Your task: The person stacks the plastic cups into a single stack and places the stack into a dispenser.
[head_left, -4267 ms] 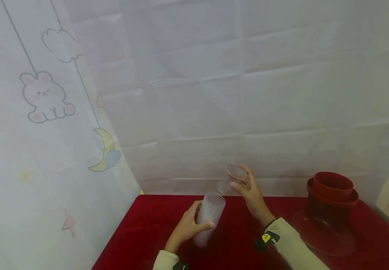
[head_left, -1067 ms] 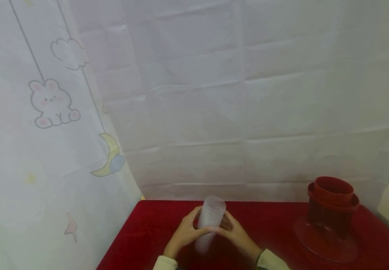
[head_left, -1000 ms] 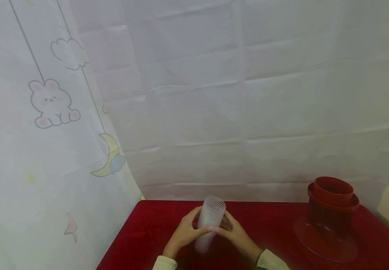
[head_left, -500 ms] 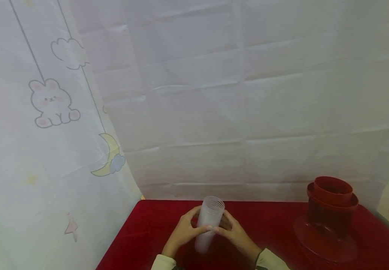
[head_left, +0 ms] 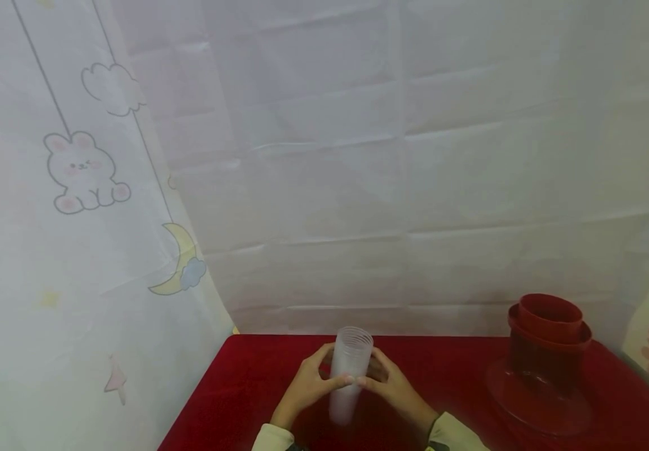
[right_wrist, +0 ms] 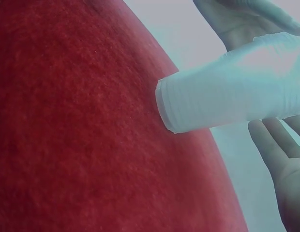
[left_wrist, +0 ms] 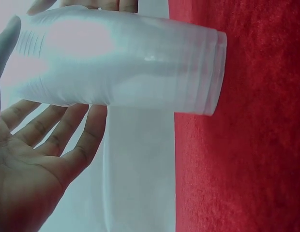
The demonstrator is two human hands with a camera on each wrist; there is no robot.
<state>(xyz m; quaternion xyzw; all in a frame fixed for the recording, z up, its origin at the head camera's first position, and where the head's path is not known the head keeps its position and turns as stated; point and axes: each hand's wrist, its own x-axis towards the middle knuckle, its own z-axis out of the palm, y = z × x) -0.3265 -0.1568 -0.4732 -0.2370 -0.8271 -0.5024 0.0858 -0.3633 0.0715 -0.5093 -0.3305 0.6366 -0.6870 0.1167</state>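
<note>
A tall stack of clear plastic cups (head_left: pixel 349 363) stands between both hands in the head view, nearly upright with its open rims on top. My left hand (head_left: pixel 306 385) grips the stack from the left, the thumb across its front. From the right, my right hand (head_left: pixel 394 388) holds it too, and the two thumb tips nearly meet. The left wrist view shows the nested cups (left_wrist: pixel 140 60) with the fingers (left_wrist: pixel 84 137) spread along the side. In the right wrist view, the base of the stack (right_wrist: pixel 203 99) appears above the red cloth; whether it touches the cloth cannot be told.
A red plastic container (head_left: pixel 550 338) with a wide round base and stepped rim stands on the right of the red-covered table (head_left: pixel 234 388). A pale wall cloth (head_left: pixel 313 188) hangs behind the table, and a printed one (head_left: pixel 76 250) on the left.
Earlier the right hand held a single clear cup raised to the right of the stack; now that hand is on the stack. Over the last second the stack has become slightly more upright.
</note>
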